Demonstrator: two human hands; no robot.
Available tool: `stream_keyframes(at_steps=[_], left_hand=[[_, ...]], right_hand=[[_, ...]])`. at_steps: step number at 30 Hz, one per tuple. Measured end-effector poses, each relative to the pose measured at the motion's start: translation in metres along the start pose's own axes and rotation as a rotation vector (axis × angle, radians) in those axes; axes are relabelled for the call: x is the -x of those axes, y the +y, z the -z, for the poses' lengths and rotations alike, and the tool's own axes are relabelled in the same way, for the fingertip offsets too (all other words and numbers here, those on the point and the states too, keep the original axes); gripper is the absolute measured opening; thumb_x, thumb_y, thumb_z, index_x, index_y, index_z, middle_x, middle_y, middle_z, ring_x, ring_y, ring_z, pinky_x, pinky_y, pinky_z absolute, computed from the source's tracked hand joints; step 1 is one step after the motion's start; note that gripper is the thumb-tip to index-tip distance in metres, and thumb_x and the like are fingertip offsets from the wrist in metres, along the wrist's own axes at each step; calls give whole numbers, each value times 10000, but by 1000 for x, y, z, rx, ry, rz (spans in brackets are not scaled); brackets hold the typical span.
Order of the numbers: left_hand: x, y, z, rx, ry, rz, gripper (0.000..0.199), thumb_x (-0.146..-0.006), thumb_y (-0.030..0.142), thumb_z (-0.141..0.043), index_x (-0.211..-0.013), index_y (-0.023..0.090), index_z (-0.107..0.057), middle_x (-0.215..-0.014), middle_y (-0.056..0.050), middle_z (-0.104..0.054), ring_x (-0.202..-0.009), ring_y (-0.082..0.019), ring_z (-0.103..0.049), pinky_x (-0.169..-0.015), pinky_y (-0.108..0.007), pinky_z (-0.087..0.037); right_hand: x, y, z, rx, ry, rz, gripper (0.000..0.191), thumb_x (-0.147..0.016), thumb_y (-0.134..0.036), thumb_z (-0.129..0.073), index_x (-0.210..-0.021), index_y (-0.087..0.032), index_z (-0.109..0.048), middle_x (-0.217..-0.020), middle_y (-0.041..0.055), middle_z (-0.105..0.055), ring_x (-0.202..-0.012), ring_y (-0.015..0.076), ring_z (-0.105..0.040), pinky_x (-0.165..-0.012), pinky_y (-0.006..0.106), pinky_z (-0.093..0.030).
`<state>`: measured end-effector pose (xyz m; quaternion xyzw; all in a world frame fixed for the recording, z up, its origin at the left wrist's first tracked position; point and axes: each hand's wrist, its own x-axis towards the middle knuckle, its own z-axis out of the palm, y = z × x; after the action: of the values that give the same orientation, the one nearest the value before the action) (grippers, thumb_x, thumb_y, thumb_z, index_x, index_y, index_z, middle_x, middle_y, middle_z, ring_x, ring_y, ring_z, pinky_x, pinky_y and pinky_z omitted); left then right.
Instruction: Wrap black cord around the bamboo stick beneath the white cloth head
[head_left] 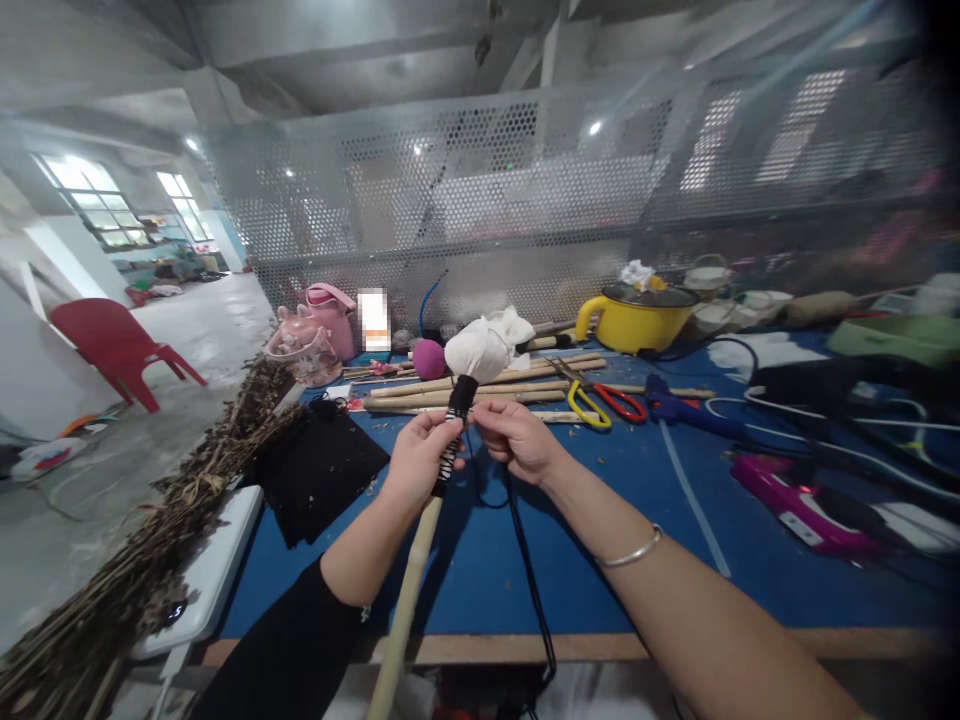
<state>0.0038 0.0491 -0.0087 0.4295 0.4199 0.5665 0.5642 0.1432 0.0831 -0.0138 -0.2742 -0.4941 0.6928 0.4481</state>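
My left hand (420,455) is closed around a wooden stick (411,590) that slants up and away from me over the table. Its upper part is wrapped in black material with a pale criss-cross pattern. At the top end sits a bundle of white cloth (474,350), with a black band (465,391) just below it. Close beside the wrapping, my right hand (517,438) pinches a thin black cord (525,550), which hangs down past the table's front edge. The fingertips of my right hand almost touch the stick.
Scissors with yellow and red handles (600,402) lie beyond my right hand near several wooden sticks (487,396). A black cloth (319,465) and dried plant stalks (191,500) are on the left. A yellow pot (646,322), a blue glue gun (686,410) and a magenta device (799,510) stand or lie right.
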Motion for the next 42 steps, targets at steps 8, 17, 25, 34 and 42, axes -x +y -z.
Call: stream_keyframes(at_steps=[8,17,25,34,42], left_hand=[[0,2,-1,44,-1,36,342,-576,361,-710,-766,113,-569,-658,-12,-597,-475,-61,-508,-400,-168,-429],[3,2,-4,27,56,29,350,-574,326,-718,-803,115,-557,-628,5,-590,-481,-64,-514,-427,-181,-443],[3,0,-4,23,50,11,346,-593,332,-703,-826,122,-558,-629,2,-589,-468,-64,-506,-427,-185,-437],[5,5,-4,52,54,55,336,-583,343,-692,-785,116,-552,-614,-3,-592,-450,-58,-500,-412,-172,-436],[4,-2,-3,109,-40,166,286,-702,375,-609,-776,99,-600,-602,-20,-587,-439,-54,-513,-433,-160,-432]], right_hand=[[-4,3,-1,92,51,14,298,-660,-406,-680,-647,-154,-522,-389,-109,-295,-320,21,-166,-292,157,-114],[-2,-1,1,-16,34,-13,296,-650,-360,-708,-672,-156,-494,-402,-121,-251,-328,10,-135,-308,141,-83],[0,-2,2,-168,-66,-125,262,-661,-298,-698,-822,-135,-571,-435,-131,-193,-358,18,-77,-319,142,-57],[-1,0,-4,-27,12,-45,312,-655,-363,-707,-675,-164,-468,-401,-125,-255,-338,11,-110,-314,144,-61],[-4,1,1,26,-43,8,346,-672,-395,-687,-824,-169,-474,-514,-79,-467,-323,5,-163,-296,148,-89]])
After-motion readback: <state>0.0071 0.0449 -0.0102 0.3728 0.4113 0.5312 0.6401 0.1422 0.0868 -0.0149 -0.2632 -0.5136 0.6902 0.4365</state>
